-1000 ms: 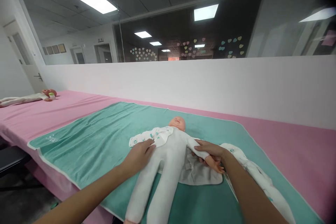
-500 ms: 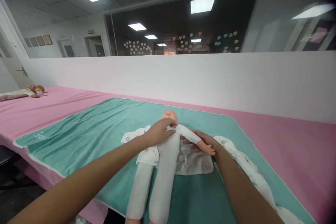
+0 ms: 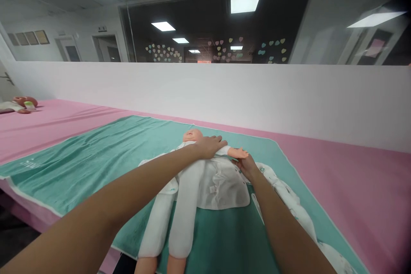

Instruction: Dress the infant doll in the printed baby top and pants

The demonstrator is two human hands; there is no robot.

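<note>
A baby doll [image 3: 184,192] with a white cloth body lies on its back on a teal towel [image 3: 224,239], head away from me. Beneath it a white printed baby shirt [image 3: 224,184] is spread, its inner side showing at the right. The doll's arm on the right stretches sideways, its bare hand [image 3: 238,153] pointing right. Across that arm, near the shoulder, my left hand [image 3: 210,147] lies with fingers extended. My right hand [image 3: 248,167] is just below the doll's hand, fingers closed at the shirt's upper right edge; its fingertips are partly hidden.
More white printed cloth [image 3: 289,201] lies bunched along the right of the towel. Pink sheeting [image 3: 346,171] covers the table under it. Another doll [image 3: 25,103] lies at the far left. A low white wall [image 3: 205,90] with a window above runs behind the table.
My left hand has slid from the doll's upper chest to its arm on the right. That arm now points more sideways. My right hand has moved from under the forearm to below the doll's hand.
</note>
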